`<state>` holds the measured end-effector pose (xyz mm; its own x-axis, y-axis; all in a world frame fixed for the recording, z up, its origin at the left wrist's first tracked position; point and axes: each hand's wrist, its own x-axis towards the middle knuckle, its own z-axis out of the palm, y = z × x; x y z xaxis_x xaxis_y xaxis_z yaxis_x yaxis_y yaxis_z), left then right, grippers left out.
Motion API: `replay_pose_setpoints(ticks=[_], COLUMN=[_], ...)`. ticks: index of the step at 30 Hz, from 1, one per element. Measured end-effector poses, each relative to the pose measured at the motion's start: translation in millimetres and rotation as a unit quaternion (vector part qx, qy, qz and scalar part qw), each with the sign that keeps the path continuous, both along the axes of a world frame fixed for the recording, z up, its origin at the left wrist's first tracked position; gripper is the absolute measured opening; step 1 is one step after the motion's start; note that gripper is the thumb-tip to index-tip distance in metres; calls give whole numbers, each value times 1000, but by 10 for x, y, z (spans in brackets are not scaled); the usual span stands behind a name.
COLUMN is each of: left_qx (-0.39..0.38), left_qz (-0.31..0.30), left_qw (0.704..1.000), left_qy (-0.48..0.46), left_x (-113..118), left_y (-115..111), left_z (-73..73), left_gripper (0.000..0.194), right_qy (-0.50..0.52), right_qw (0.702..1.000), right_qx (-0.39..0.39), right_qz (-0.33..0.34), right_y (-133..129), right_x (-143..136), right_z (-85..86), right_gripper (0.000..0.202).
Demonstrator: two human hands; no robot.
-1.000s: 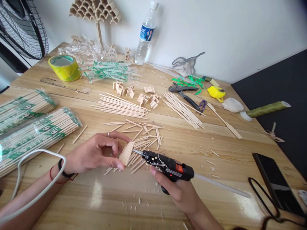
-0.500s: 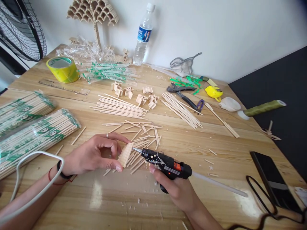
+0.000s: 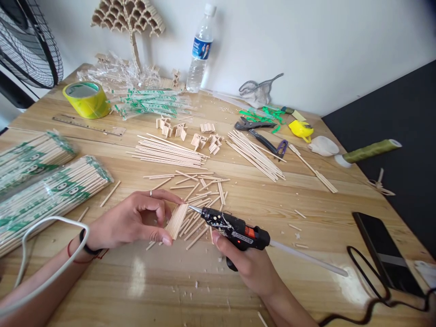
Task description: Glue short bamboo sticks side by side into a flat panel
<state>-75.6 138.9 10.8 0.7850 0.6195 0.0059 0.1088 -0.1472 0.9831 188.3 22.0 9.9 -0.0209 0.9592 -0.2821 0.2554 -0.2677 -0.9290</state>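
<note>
Stick panel (image 3: 177,221) is pinched by its ends in the left hand (image 3: 134,220), handy for baring its edge to the glue gun (image 3: 235,228) at 3 o'clock, right hand (image 3: 247,265) wrapped round that, nozzle (image 3: 195,209) maybe touching.

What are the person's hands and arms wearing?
The left hand has a shiny, silvery ring on one finger. Its wrist wears a black band and a thin red cord. The right hand shows no ring or bracelet. No sleeves show on either forearm.
</note>
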Motion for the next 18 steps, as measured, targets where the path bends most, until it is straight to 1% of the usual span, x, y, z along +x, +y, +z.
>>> replay_pose_setpoints(ticks=[6, 11, 13, 15, 18], left_qx=[3, 3, 11, 16, 20], left_qz=[8, 5, 9, 18, 35], left_qw=[1000, 1000, 1000, 1000, 999], left_qy=[4, -1, -3, -6, -2], left_x=[-6, -17, -22, -23, -21], left_y=[-14, 7, 20, 27, 25], left_z=[9, 3, -2, -2, 15], left_gripper=[31, 30, 30, 31, 33], right_qy=[3, -43, -84, -149, -271], right_qw=[1000, 996, 991, 980, 948], right_qx=[-13, 6, 24, 57, 100], right_qz=[-18, -81, -103, -116, -135], right_y=[-11, 5, 34, 80, 166], right_x=[-22, 6, 84, 208, 447], right_z=[-6, 43, 87, 134, 176], right_gripper=[33, 39, 40, 37, 30])
